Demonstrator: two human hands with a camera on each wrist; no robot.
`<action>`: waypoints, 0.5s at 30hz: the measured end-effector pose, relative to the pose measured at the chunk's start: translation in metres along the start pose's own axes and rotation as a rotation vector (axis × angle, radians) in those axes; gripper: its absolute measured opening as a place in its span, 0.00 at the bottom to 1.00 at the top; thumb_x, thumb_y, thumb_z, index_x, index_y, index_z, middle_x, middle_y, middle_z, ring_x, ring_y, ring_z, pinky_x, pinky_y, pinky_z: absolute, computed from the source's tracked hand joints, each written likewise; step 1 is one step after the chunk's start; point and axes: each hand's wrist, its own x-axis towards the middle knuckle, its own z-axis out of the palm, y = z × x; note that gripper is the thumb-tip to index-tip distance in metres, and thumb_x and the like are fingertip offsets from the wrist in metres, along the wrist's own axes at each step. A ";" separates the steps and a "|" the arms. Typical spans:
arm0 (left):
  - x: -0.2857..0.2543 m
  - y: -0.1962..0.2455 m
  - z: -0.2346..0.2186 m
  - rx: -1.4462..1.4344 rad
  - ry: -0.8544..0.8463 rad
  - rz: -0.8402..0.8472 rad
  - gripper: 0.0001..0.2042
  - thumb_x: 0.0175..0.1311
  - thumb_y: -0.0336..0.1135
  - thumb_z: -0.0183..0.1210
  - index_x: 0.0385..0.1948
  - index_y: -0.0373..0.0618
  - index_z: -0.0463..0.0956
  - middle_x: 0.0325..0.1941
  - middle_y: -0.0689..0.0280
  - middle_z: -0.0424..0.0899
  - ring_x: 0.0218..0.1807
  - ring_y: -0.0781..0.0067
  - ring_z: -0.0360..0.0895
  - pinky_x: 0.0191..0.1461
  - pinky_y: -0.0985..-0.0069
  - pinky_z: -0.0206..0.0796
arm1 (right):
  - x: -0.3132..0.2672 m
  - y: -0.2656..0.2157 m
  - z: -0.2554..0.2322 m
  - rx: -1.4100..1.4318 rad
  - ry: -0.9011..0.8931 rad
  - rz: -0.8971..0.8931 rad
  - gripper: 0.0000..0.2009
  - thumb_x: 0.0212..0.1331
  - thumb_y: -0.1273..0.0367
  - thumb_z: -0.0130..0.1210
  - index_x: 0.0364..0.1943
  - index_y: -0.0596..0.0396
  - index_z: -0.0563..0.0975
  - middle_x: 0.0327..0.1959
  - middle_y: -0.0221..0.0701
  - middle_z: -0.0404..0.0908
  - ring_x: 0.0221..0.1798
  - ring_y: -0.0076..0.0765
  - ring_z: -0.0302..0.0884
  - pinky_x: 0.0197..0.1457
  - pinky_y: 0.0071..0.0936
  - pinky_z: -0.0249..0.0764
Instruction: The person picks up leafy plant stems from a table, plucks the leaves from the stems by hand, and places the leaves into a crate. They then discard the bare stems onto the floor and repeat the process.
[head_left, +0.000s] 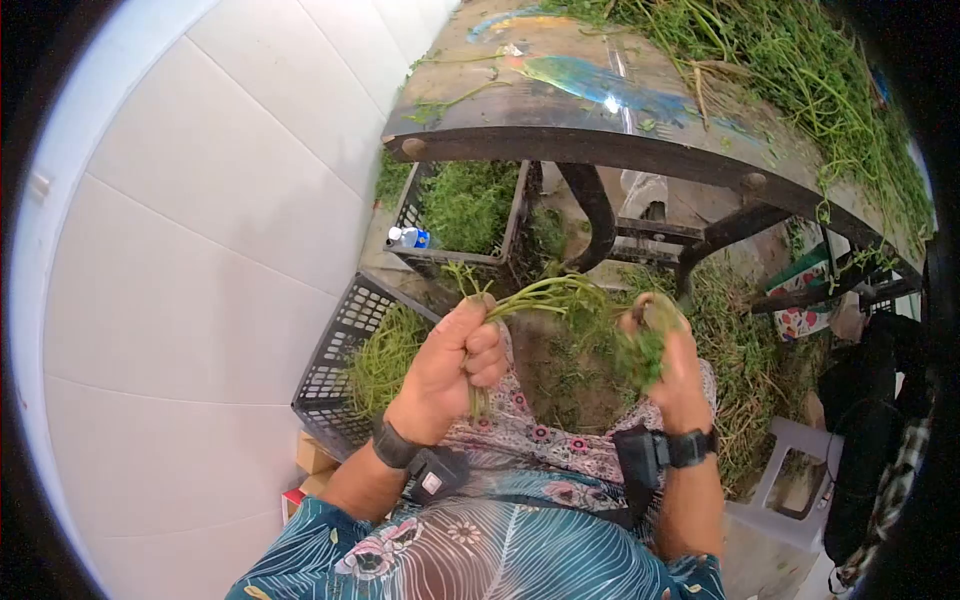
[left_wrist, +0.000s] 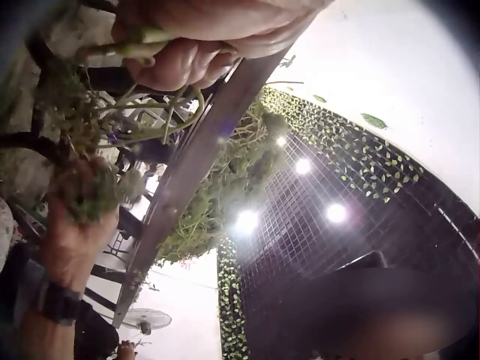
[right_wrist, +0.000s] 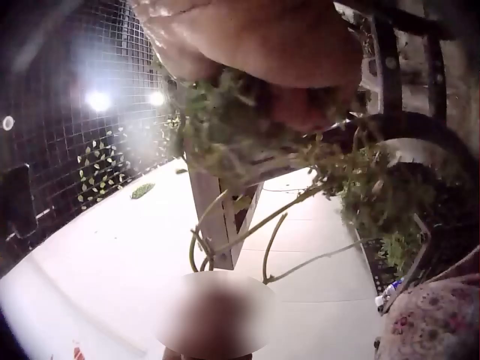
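Note:
My left hand (head_left: 445,360) grips a small bunch of green stems (head_left: 540,295), its fingers curled round them in front of my lap. The stems reach rightward from the fist, and their cut ends poke out below it. Across from it, my right hand (head_left: 682,370) holds a tuft of leafy greens (head_left: 640,358), slightly blurred. In the right wrist view, leaves (right_wrist: 232,127) bulge out under the curled fingers and thin stems dangle below. The left wrist view shows stems (left_wrist: 105,51) pinched between the left thumb and fingers.
A black crate (head_left: 325,375) of stripped stems stands left of my knees. Behind it, another crate (head_left: 518,215) holds feathery greens and a water bottle (head_left: 408,237). A wooden table (head_left: 470,143) carries heaped greens (head_left: 800,75). Plant litter (head_left: 735,340) covers the floor near a plastic stool (head_left: 795,440).

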 end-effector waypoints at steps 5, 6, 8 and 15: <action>0.000 0.009 -0.001 -0.251 0.012 -0.088 0.07 0.68 0.40 0.45 0.33 0.49 0.66 0.15 0.77 0.54 0.15 0.84 0.50 0.17 0.83 0.44 | -0.024 0.014 -0.002 -0.421 -0.155 0.174 0.09 0.56 0.67 0.54 0.37 0.57 0.73 0.31 0.28 0.76 0.31 0.22 0.72 0.34 0.20 0.70; 0.000 0.008 0.002 -0.298 0.039 -0.117 0.08 0.68 0.40 0.46 0.30 0.50 0.64 0.14 0.77 0.53 0.15 0.84 0.48 0.17 0.83 0.43 | -0.028 0.011 0.007 -0.637 -0.231 0.234 0.11 0.53 0.66 0.55 0.37 0.59 0.73 0.32 0.31 0.76 0.33 0.24 0.72 0.37 0.23 0.69; 0.001 0.005 0.000 -0.391 0.050 -0.126 0.08 0.69 0.40 0.44 0.31 0.49 0.64 0.15 0.77 0.53 0.15 0.83 0.48 0.17 0.83 0.42 | -0.027 0.020 0.019 -0.829 -0.288 0.039 0.13 0.51 0.66 0.56 0.37 0.61 0.73 0.32 0.33 0.77 0.34 0.26 0.71 0.40 0.25 0.69; -0.006 0.007 0.003 -0.406 0.032 -0.112 0.07 0.69 0.39 0.43 0.34 0.49 0.64 0.15 0.76 0.53 0.15 0.84 0.50 0.17 0.83 0.43 | -0.016 0.015 0.037 -0.932 -0.138 -0.222 0.16 0.50 0.66 0.53 0.40 0.63 0.73 0.37 0.44 0.78 0.42 0.40 0.76 0.47 0.31 0.69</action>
